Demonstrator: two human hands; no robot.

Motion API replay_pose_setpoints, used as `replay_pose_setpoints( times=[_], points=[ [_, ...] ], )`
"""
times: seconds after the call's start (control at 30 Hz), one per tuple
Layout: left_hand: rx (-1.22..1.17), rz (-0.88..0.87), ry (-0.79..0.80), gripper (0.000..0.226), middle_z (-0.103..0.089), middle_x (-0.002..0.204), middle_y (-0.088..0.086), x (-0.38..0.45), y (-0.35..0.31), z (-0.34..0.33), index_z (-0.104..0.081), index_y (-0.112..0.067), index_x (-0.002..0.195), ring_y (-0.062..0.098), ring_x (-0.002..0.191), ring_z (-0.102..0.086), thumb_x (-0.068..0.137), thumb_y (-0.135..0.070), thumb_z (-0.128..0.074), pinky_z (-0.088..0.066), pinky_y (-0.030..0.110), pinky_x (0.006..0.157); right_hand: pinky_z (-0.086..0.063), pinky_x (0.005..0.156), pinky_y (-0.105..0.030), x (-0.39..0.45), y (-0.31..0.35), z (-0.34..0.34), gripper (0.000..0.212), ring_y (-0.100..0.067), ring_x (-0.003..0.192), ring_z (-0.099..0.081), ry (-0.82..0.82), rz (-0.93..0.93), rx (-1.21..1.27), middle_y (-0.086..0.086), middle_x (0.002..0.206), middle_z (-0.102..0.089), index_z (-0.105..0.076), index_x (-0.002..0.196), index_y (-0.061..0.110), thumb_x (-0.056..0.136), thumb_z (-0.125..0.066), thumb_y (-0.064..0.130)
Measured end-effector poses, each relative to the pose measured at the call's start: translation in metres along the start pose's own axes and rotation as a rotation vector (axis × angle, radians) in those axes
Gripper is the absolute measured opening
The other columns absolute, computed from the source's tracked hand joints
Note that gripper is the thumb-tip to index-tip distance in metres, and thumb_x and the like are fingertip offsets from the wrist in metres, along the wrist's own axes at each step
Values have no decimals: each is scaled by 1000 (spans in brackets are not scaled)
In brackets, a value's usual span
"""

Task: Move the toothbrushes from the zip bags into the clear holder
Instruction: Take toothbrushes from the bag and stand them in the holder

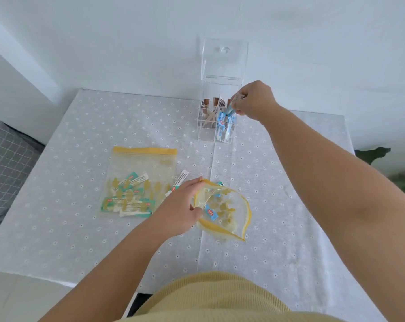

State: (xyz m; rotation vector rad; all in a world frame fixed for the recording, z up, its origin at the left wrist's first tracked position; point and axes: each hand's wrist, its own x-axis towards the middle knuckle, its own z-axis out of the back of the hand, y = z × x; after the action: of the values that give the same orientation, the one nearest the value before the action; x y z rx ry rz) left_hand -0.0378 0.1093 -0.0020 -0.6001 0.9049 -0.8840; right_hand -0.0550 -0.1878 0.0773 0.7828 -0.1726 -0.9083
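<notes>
My right hand (255,101) pinches a blue toothbrush packet (229,110) over the far clear holder (216,126), left hand (180,210) grips the near open zip bag (227,212).

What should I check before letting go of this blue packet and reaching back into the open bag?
1. Holder lid up: the clear holder has its lid raised. Ok.
2. Packet over the right slot: the right hand pinches a blue packet above the front right compartment, where other blue packets stand. Ok.
3. Packet seated fully: its lower end is hidden among the others. Cannot tell.
4. Open bag held: the left hand grips the open zip bag at its mouth. Ok.
5. Packets left inside: a blue one shows. Ok.
6. Second zip bag: lies flat, still full of green packets. Not ok.
</notes>
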Motion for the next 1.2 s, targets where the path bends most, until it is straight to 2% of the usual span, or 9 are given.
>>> replay_pose_setpoints(
  times=[0.1,0.23,0.3,0.43,0.57,0.7,0.8,1.03,1.2],
  points=[
    [-6,5,0,70,-20,148,-37,1,1,1,-34,-34,146,7,54,-56,83,-10,-52,-43,11,57,-45,52,-20,10,-2,-10,10,-17,65,-61,123,-49,-114,-10,70,-65,-69,76,4,79,-60,1],
    [-6,11,6,70,-20,149,-34,3,1,2,-34,-33,146,4,53,-54,82,-10,-52,-42,11,57,-56,80,-27,15,-5,-13,29,-18,85,-68,107,-31,-63,-6,104,-70,-70,110,11,81,-72,11],
    [-17,11,9,70,-21,150,-33,4,0,3,-34,-32,146,3,52,-54,83,-8,-52,-41,11,56,-51,63,-16,9,-4,-10,28,-13,78,-62,10,22,-67,-2,109,-69,-69,112,15,84,-66,12],
    [-14,7,11,70,-22,145,-37,6,-2,5,-34,-34,146,3,54,-54,83,-8,-52,-42,10,58,-46,50,-19,-38,-1,-7,20,-8,57,-57,-9,64,61,-1,87,-72,-72,84,23,88,-55,11],
    [2,16,7,71,-22,147,-37,8,-5,6,-33,-35,147,3,56,-54,83,-10,-52,-42,11,60,-43,43,-16,-117,-1,-14,26,-6,49,-64,331,-20,37,-1,61,-71,-72,69,20,83,-54,9],
    [4,31,11,70,-22,149,-34,11,-8,1,-34,-31,147,4,58,-53,84,-8,-55,-42,13,62,-56,69,-31,-155,-17,-55,28,-22,80,-67,501,102,-471,-8,89,-73,-74,90,8,86,-47,12],
    [32,18,11,69,-23,149,-32,12,-12,-5,-34,-28,147,2,59,-52,85,-8,-57,-40,9,63,-53,87,-35,-162,-42,-83,28,-24,102,-63,611,86,-639,-7,112,-66,-67,113,10,90,-53,17],
    [47,-33,10,70,-24,151,-28,13,-20,-8,-35,-26,148,0,56,-51,84,-11,-59,-37,11,66,-49,72,-37,-152,-88,-121,81,-27,108,-60,566,69,-666,-5,141,-41,-29,141,16,80,-59,61],
    [39,-41,-4,70,-24,153,-25,16,-27,-4,-34,-24,148,-17,76,-53,83,-8,-57,-38,5,68,-43,66,-34,-141,-91,-136,71,-26,107,-60,551,37,-646,-6,140,-42,-34,140,18,84,-56,57]
  ],
)
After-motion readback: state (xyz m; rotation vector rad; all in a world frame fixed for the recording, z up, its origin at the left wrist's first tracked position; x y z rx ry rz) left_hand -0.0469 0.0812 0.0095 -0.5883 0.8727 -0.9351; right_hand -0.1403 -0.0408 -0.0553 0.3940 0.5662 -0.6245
